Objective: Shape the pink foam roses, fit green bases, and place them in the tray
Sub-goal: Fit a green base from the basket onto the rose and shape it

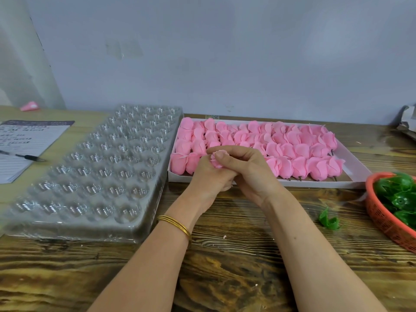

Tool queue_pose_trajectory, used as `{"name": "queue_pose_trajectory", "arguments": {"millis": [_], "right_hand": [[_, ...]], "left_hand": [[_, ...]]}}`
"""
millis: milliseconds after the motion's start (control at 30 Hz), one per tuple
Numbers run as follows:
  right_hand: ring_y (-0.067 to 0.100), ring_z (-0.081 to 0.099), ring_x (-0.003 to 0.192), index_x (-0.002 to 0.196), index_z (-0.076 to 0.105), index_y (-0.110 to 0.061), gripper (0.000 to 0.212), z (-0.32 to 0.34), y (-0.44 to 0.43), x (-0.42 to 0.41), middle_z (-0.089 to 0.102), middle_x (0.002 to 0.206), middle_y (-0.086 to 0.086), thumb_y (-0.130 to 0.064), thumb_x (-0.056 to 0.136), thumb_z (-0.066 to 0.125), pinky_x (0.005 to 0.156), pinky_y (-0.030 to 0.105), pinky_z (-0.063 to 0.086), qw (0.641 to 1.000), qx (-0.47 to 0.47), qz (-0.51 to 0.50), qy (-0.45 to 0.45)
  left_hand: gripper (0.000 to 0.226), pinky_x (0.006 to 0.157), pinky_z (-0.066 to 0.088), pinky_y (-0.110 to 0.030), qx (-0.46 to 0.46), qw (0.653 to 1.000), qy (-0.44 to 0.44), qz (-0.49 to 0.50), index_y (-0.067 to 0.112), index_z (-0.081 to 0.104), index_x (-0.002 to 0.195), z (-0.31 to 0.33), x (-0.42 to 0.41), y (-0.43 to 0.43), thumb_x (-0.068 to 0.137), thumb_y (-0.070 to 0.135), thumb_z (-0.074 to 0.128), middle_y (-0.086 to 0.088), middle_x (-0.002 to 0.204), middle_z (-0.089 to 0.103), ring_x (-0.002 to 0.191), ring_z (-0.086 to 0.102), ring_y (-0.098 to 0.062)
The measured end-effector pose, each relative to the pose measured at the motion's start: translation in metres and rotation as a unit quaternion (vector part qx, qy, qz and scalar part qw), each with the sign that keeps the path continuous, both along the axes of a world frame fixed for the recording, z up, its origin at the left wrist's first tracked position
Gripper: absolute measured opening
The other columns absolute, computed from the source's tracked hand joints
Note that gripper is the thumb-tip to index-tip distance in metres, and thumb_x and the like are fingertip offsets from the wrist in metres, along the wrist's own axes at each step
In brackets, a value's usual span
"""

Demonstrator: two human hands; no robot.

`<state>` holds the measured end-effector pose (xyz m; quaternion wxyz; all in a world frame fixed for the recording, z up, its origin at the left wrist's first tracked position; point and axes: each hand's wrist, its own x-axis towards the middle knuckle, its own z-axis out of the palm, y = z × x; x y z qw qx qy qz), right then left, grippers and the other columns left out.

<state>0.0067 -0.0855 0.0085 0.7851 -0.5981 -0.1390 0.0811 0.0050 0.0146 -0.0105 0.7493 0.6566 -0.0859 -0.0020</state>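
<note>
A single pink foam rose [216, 160] sits between both my hands in front of the white box [351, 167]. My left hand [208, 179] wraps its fingers around the rose from below. My right hand [244, 170] pinches the petals from above, thumb on top. Most of this rose is hidden by fingers. The white box holds several rows of pink foam roses [288, 145]. The clear plastic tray [90, 174] with round cells lies at the left, its cells holding no roses. Green bases [400, 194] fill an orange basket [382, 221] at the right edge.
One loose green base [329, 219] lies on the wooden table [225, 266] near the basket. A notepad [24, 143] with a black pen [27, 156] lies far left. A pink scrap [30, 106] sits by the wall. Crumpled paper [407, 122] is at far right.
</note>
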Motion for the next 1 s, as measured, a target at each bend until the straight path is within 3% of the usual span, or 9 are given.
{"name": "queue_pose_trajectory", "arguments": {"millis": [200, 433, 567, 667, 800, 900, 1000], "right_hand": [[0.019, 0.070, 0.096, 0.091, 0.076, -0.009, 0.023, 0.001, -0.001, 0.000, 0.075, 0.091, 0.008, -0.011, 0.069, 0.074, 0.093, 0.035, 0.054, 1.000, 0.001, 0.017, 0.016], [0.019, 0.068, 0.099, 0.100, 0.073, -0.006, 0.025, 0.002, -0.001, -0.001, 0.074, 0.096, 0.008, 0.008, 0.083, 0.062, 0.094, 0.039, 0.052, 0.999, -0.036, 0.017, 0.019], [0.018, 0.069, 0.103, 0.097, 0.076, -0.012, 0.026, 0.003, -0.002, 0.000, 0.075, 0.099, 0.006, -0.011, 0.075, 0.064, 0.089, 0.032, 0.056, 0.999, -0.045, 0.021, 0.010], [0.012, 0.067, 0.107, 0.095, 0.078, -0.017, 0.022, 0.004, -0.002, 0.000, 0.076, 0.101, 0.001, -0.028, 0.080, 0.066, 0.094, 0.028, 0.052, 0.996, -0.066, -0.043, -0.038], [0.014, 0.070, 0.093, 0.088, 0.078, -0.015, 0.016, 0.003, 0.005, -0.003, 0.076, 0.089, 0.005, -0.022, 0.092, 0.065, 0.087, 0.021, 0.053, 0.974, -0.154, -0.123, -0.113], [0.025, 0.068, 0.093, 0.088, 0.078, -0.005, 0.022, 0.002, 0.010, -0.005, 0.075, 0.089, 0.017, -0.020, 0.093, 0.064, 0.087, 0.029, 0.052, 0.959, -0.206, -0.135, -0.140], [0.032, 0.068, 0.094, 0.089, 0.077, 0.002, 0.027, 0.002, 0.011, -0.006, 0.073, 0.090, 0.023, -0.021, 0.094, 0.063, 0.091, 0.042, 0.050, 0.954, -0.220, -0.147, -0.140]], "left_hand": [[0.013, 0.039, 0.034, -0.009, 0.001, 1.000, -0.012, 0.009, 0.037, 0.061, 0.049, -0.001, -0.001, -0.001, 0.057, 0.027, 0.062, 0.015, 0.039, 0.046, 0.036, 0.048, 0.000], [0.028, 0.039, 0.032, -0.009, 0.025, 0.999, -0.005, 0.025, 0.035, 0.062, 0.047, 0.001, -0.002, -0.003, 0.062, 0.013, 0.055, 0.015, 0.037, 0.044, 0.035, 0.045, 0.000], [0.028, 0.041, 0.032, -0.011, 0.051, 0.998, -0.020, 0.032, 0.035, 0.063, 0.048, 0.003, -0.003, -0.003, 0.066, 0.015, 0.058, 0.016, 0.041, 0.046, 0.039, 0.046, 0.001], [0.043, 0.044, 0.035, -0.008, 0.088, 0.993, -0.064, 0.039, 0.043, 0.067, 0.058, -0.001, -0.002, -0.002, 0.081, 0.007, 0.066, 0.019, 0.045, 0.053, 0.044, 0.052, 0.003], [0.038, 0.051, 0.040, -0.003, 0.201, 0.968, -0.116, 0.099, 0.032, 0.059, 0.063, -0.004, 0.003, -0.002, 0.088, 0.005, 0.061, 0.014, 0.055, 0.059, 0.060, 0.058, 0.013], [0.041, 0.054, 0.041, -0.003, 0.253, 0.951, -0.136, 0.109, 0.028, 0.054, 0.060, -0.007, 0.007, 0.001, 0.090, 0.002, 0.055, 0.013, 0.059, 0.055, 0.062, 0.055, 0.015], [0.034, 0.053, 0.043, -0.012, 0.307, 0.933, -0.151, 0.109, 0.022, 0.058, 0.063, -0.010, 0.009, 0.001, 0.093, 0.006, 0.054, 0.013, 0.062, 0.055, 0.063, 0.057, 0.003]]}}
